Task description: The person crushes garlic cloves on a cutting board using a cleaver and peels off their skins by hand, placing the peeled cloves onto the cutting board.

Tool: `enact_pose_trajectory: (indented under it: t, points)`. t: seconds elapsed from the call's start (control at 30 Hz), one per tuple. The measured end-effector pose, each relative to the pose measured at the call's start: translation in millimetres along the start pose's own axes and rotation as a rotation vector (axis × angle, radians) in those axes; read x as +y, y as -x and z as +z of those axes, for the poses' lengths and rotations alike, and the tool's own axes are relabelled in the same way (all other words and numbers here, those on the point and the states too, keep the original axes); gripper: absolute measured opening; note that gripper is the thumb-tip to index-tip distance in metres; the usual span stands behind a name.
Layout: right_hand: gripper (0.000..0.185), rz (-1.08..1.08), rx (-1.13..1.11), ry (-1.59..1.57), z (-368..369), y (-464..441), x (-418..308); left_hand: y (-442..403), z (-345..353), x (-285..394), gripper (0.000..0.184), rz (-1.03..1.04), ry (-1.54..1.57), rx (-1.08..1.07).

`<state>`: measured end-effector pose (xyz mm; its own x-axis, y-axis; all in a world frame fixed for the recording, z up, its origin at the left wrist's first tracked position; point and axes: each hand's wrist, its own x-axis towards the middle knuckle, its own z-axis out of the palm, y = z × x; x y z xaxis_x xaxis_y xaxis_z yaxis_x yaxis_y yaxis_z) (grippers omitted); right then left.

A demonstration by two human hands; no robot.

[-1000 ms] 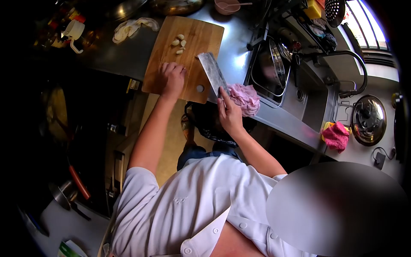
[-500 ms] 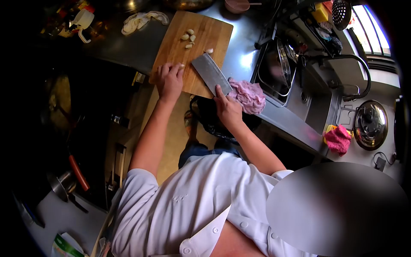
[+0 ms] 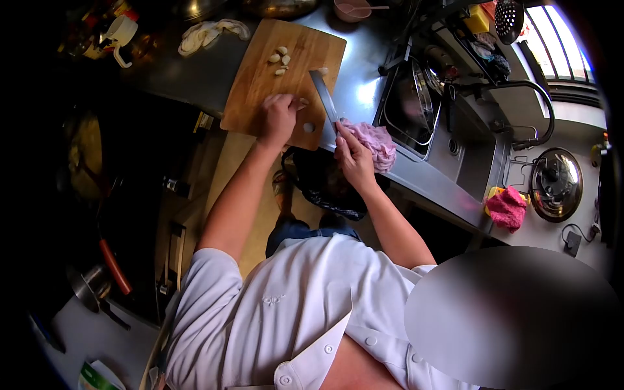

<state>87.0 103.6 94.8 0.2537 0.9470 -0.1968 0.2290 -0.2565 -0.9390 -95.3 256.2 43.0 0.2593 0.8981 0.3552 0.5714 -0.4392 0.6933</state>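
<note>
Fingers (image 3: 288,99) half curled, the left hand (image 3: 278,120) meets a clove (image 3: 303,102) over the board (image 3: 250,84), hold unclear; the right hand (image 3: 355,159) is closed round the knife (image 3: 324,96).

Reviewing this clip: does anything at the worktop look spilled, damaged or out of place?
I see no clear spill or damage. The one untidy spot is the pink cloth, bunched at the front edge of the counter, close beside the right hand holding the cleaver; it might get in the way.

The right hand (image 3: 355,156) hides the handle of the knife (image 3: 324,97).
</note>
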Motion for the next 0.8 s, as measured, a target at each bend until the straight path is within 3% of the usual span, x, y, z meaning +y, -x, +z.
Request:
enact_pose_trajectory:
  t: [0.1,0.2,0.23,0.3,0.4,0.47,0.53,0.7,0.8]
  points:
    - [0.04,0.112,-0.014,-0.137,-7,8,-14,-23,-3,3,0.015,-0.008,0.147,-0.007]
    - [0.041,0.096,-0.002,-0.178,-11,12,-5,-45,-9,10,0.017,-0.049,0.0,-0.381]
    - [0.041,0.099,-0.003,-0.176,-12,14,-3,-50,-2,2,0.017,-0.024,-0.001,-0.405]
    - [0.042,0.104,-0.004,-0.173,-13,19,2,-59,1,-10,0.017,-0.013,-0.02,-0.36]
    - [0.043,-0.102,0.024,0.096,-11,25,10,-57,-6,-27,0.014,-0.086,-0.061,-0.224]
    - [0.049,-0.299,0.092,0.39,-7,28,4,-47,-9,-57,0.013,-0.1,-0.123,-0.097]
    - [0.052,-0.521,0.15,0.628,-1,24,10,-31,-43,-44,0.013,-0.205,-0.178,-0.055]
    - [0.049,-0.482,0.072,0.892,28,15,21,11,-69,-35,0.012,-0.242,-0.192,0.061]
    - [0.049,-0.434,0.045,0.865,26,14,17,20,-62,-34,0.011,-0.219,-0.17,0.114]
